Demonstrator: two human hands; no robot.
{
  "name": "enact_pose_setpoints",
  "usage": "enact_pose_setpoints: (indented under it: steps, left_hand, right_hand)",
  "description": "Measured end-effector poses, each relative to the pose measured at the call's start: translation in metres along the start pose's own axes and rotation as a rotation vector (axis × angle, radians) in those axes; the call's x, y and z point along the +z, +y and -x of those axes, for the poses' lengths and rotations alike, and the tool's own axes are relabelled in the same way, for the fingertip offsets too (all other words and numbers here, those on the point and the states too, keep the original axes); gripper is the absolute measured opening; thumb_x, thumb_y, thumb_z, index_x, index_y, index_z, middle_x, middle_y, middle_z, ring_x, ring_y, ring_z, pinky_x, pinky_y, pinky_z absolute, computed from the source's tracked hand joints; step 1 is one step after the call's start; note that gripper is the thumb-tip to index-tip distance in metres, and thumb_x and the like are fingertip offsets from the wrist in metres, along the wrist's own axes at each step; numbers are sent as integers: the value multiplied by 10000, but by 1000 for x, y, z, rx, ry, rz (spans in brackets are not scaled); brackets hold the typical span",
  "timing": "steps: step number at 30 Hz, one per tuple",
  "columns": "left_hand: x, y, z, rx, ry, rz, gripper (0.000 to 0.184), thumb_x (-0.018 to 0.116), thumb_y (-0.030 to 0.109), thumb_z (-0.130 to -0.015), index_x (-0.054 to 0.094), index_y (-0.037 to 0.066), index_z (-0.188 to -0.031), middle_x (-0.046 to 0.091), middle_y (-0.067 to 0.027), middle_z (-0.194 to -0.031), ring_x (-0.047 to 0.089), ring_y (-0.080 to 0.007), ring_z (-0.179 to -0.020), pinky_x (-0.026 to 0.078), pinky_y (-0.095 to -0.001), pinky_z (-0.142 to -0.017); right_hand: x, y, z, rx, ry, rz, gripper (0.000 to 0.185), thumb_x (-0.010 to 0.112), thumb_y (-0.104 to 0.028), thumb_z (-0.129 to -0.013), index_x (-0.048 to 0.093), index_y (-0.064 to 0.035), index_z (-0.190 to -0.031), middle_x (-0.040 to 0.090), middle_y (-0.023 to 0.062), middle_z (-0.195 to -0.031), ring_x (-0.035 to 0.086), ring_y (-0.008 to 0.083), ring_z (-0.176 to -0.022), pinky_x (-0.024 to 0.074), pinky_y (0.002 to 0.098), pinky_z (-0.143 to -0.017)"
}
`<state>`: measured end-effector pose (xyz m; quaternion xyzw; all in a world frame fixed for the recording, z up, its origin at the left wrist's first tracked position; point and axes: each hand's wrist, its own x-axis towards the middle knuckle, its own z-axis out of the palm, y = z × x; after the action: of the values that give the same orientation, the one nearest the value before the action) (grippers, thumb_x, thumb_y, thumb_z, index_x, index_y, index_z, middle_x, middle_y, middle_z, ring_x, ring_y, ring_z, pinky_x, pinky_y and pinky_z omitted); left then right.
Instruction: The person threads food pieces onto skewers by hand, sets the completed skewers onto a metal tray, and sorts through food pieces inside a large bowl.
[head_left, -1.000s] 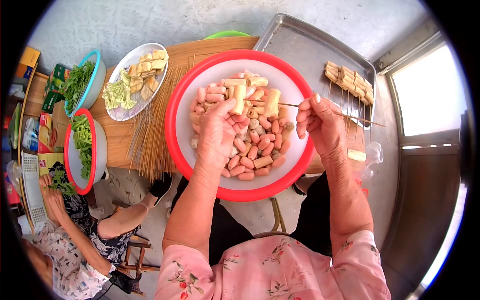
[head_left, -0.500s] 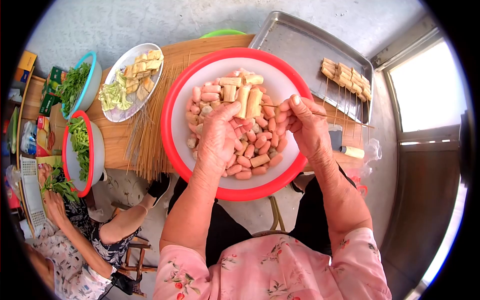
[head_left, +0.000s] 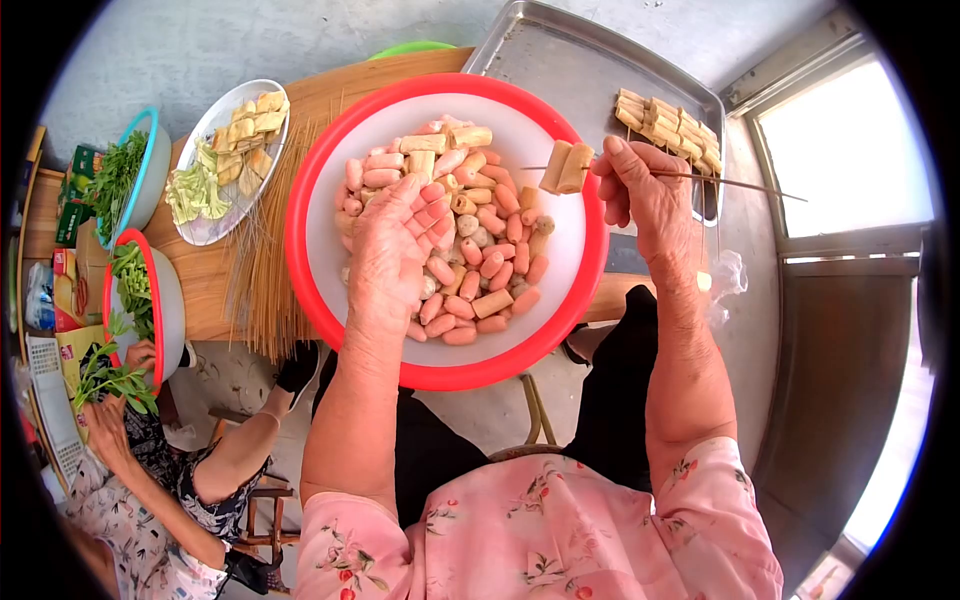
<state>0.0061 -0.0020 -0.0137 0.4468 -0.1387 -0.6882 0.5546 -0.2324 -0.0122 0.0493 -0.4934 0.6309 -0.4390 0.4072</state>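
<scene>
My right hand [head_left: 648,205] pinches a thin skewer [head_left: 735,182] over the right rim of the basin. Two pale tan rolled pieces [head_left: 567,168] sit side by side on the skewer, just left of my fingers, and its tip pokes out beyond them. My left hand [head_left: 388,255] hovers over the food with its fingers stretched out and nothing in them. Under it, the red-rimmed white basin [head_left: 312,300] holds many small pink sausages [head_left: 466,284], more tan rolls [head_left: 470,137] and some greyish balls [head_left: 468,224].
Finished skewers of rolls [head_left: 668,128] lie on a metal tray [head_left: 560,60] at back right. Loose bamboo sticks [head_left: 265,290] and an oval plate [head_left: 205,232] of sliced food are left. Beyond, a co-worker's hand [head_left: 108,425] holds leafy greens [head_left: 105,385] beside another red-rimmed basin [head_left: 172,320].
My right hand has lifted the skewer with two rolls up and away from my left hand. My left hand has let go of the rolls, moved slightly left and opened.
</scene>
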Motion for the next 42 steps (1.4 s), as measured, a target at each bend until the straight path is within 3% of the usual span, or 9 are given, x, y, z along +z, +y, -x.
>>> enact_pose_setpoints:
  steps: [3, 6, 9, 19, 27, 31, 40, 42]
  left_hand:
    - [6, 4, 2, 1, 25, 16, 201, 621, 186, -873, 574, 52, -1015, 619, -66, -887, 599, -138, -779, 496, -274, -710]
    - [6, 5, 1, -3, 9, -4, 174, 611, 171, -878, 577, 57, -1005, 620, -63, -886, 595, -131, -776, 495, -266, -700]
    - [5, 4, 0, 2, -6, -6, 219, 665, 173, -835, 564, 62, -995, 616, -76, -877, 599, -157, -790, 509, -291, -719]
    - [6, 8, 0, -9, 18, 2, 159, 615, 158, -878, 583, 44, -985, 626, -56, -850, 590, -113, -737, 490, -240, -660]
    - [4, 6, -1, -9, -11, -4, 181, 670, 171, -837, 581, 66, -955, 622, -70, -871, 599, -149, -784, 504, -277, -706]
    - [2, 7, -3, -17, -27, -5, 190, 674, 167, -834, 576, 65, -961, 623, -70, -866, 601, -152, -782, 503, -280, -704]
    - [7, 7, 0, -19, -9, -3, 178, 675, 154, -827, 578, 70, -950, 621, -74, -857, 603, -159, -778, 501, -286, -696]
    - [9, 8, 2, -17, 21, -32, 172, 592, 161, -893, 569, 25, -996, 623, -62, -864, 589, -119, -736, 489, -235, -652]
  right_hand:
    - [-1, 9, -7, 41, -66, 128, 346, 577, -281, -897, 641, 10, -721, 536, 23, -515, 491, 79, -395, 368, 227, -373]
    - [6, 15, -10, 47, -142, 180, 335, 584, -264, -888, 635, 24, -724, 544, 38, -524, 503, 89, -388, 379, 236, -375]
    - [14, 17, -12, 23, -157, 240, 337, 584, -252, -884, 627, 39, -720, 544, 52, -527, 511, 100, -384, 384, 247, -373]
    - [23, 11, -5, -5, -176, 236, 332, 576, -243, -885, 622, 39, -715, 525, 50, -518, 502, 104, -382, 383, 252, -376]
    - [27, 21, -10, 44, -198, 313, 332, 580, -230, -883, 610, 40, -691, 525, 57, -507, 522, 115, -388, 401, 267, -381]
    - [29, 33, -12, -27, -221, 296, 337, 580, -230, -884, 603, 46, -692, 531, 64, -507, 537, 124, -393, 410, 270, -387]
    - [30, 38, -14, 99, -214, 176, 306, 580, -212, -885, 604, 37, -708, 561, 54, -559, 566, 112, -425, 408, 230, -351]
    - [24, 40, -16, 146, -208, 80, 296, 577, -243, -901, 623, 19, -771, 580, 54, -602, 576, 118, -443, 415, 216, -348]
